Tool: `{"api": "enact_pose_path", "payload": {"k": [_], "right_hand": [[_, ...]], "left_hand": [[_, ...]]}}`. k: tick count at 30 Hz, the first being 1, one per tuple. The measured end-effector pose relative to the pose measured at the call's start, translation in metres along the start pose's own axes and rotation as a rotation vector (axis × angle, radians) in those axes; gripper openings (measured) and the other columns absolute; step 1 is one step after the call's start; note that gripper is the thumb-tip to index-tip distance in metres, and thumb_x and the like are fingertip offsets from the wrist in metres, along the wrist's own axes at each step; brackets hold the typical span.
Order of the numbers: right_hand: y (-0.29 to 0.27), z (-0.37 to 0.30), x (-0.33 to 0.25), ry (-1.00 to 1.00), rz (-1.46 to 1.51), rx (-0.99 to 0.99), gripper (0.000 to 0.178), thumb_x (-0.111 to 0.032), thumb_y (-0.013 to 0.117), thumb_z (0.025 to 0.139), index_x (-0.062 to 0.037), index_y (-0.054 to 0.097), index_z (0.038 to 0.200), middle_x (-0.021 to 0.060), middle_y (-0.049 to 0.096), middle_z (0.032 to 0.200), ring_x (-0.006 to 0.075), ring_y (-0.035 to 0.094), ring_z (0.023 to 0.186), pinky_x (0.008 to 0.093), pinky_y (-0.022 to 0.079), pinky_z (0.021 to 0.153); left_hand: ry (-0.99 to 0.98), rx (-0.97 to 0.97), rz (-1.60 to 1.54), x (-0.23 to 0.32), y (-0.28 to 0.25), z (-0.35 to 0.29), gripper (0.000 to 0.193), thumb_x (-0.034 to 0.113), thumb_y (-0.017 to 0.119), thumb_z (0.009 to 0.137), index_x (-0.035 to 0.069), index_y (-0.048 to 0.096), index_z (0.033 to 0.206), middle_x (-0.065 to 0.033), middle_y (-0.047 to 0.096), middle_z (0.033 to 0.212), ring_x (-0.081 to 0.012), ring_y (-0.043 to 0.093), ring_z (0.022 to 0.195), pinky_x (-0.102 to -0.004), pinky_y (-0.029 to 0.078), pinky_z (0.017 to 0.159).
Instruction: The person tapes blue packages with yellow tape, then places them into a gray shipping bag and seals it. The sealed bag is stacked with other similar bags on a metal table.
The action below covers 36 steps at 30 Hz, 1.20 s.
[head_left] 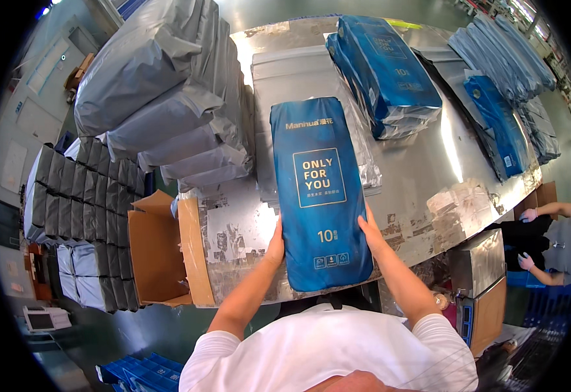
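Observation:
Between my hands is a long blue plastic-wrapped package (321, 219) with gold print, its broad face up. My left hand (276, 243) presses its left side near the lower end. Along the opposite side my right hand (371, 231) grips it, thumb and edge of the hand showing; the fingers underneath are hidden. The package's far end overlaps a flat pile of grey plastic bags (285, 75) on the metal table (416, 170). Beyond it, to the right, lies a stack of similar blue packages (386, 62), with clear wrap showing at the near end.
Tall stacked grey bags (161, 85) crowd the table's left. An open cardboard box (158, 251) stands at the left edge, by dark bundles (89, 189). Flat blue packaging (494, 124) and pale blue bundles (498, 59) lie at right. Another person (566, 242) is at far right.

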State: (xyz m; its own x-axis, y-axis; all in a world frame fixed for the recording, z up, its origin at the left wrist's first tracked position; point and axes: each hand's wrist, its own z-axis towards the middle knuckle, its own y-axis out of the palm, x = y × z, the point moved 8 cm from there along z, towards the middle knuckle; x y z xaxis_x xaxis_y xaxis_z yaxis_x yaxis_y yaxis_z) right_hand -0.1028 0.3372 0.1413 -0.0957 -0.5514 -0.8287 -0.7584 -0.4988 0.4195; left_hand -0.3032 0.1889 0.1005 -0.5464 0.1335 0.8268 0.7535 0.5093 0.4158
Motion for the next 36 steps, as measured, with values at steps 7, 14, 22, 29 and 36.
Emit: {"api": "enact_pose_path", "payload": {"k": [7, 14, 22, 29, 36], "right_hand": [[-0.049, -0.082, 0.054, -0.069, -0.468, 0.223, 0.045, -0.039, 0.035, 0.095, 0.0004, 0.050, 0.112, 0.0117, 0.055, 0.107, 0.0180, 0.052, 0.097, 0.0299, 0.042, 0.084], [-0.043, 0.110, -0.056, -0.397, -0.147, 0.239, 0.058, -0.044, 0.023, 0.097, -0.0045, 0.025, 0.139, 0.0107, 0.033, 0.140, 0.0210, 0.034, 0.127, 0.0336, 0.025, 0.106], [-0.036, 0.107, -0.002, -0.325, -0.041, 0.054, 0.050, -0.039, 0.032, 0.097, -0.0042, 0.039, 0.132, 0.0087, 0.038, 0.136, 0.0173, 0.038, 0.123, 0.0317, 0.031, 0.103], [0.005, 0.162, -0.081, -0.840, -1.606, 0.057, 0.026, -0.026, 0.052, 0.082, -0.0024, 0.060, 0.090, 0.0169, 0.063, 0.081, 0.0336, 0.060, 0.077, 0.0406, 0.046, 0.067], [-0.021, 0.202, -0.092, -0.640, -1.667, 0.287, 0.017, -0.020, 0.048, 0.080, -0.0061, 0.056, 0.084, 0.0171, 0.062, 0.082, 0.0367, 0.059, 0.075, 0.0433, 0.046, 0.063]], "left_hand": [[0.153, -0.019, 0.406, -0.029, -0.020, -0.105, 0.061, 0.047, 0.021, 0.096, 0.001, 0.033, 0.134, -0.0157, 0.038, 0.134, -0.0244, 0.037, 0.123, -0.0363, 0.028, 0.104], [0.376, 0.086, 0.548, 0.064, -0.027, 0.045, 0.049, 0.032, 0.023, 0.097, 0.003, 0.034, 0.134, -0.0165, 0.042, 0.132, -0.0241, 0.041, 0.121, -0.0351, 0.029, 0.103], [0.388, 0.207, 0.702, 0.048, -0.030, 0.037, 0.056, 0.040, 0.025, 0.097, -0.004, 0.048, 0.124, -0.0188, 0.055, 0.119, -0.0257, 0.052, 0.111, -0.0331, 0.037, 0.097], [0.985, 0.127, 1.757, 0.113, -0.032, 0.122, 0.020, 0.009, 0.052, 0.078, 0.001, 0.059, 0.095, -0.0086, 0.060, 0.095, -0.0263, 0.059, 0.089, -0.0349, 0.049, 0.071], [0.636, 0.331, 1.668, 0.127, -0.039, 0.163, 0.017, 0.005, 0.051, 0.078, 0.004, 0.057, 0.094, -0.0153, 0.060, 0.090, -0.0335, 0.058, 0.082, -0.0411, 0.047, 0.070]]}}
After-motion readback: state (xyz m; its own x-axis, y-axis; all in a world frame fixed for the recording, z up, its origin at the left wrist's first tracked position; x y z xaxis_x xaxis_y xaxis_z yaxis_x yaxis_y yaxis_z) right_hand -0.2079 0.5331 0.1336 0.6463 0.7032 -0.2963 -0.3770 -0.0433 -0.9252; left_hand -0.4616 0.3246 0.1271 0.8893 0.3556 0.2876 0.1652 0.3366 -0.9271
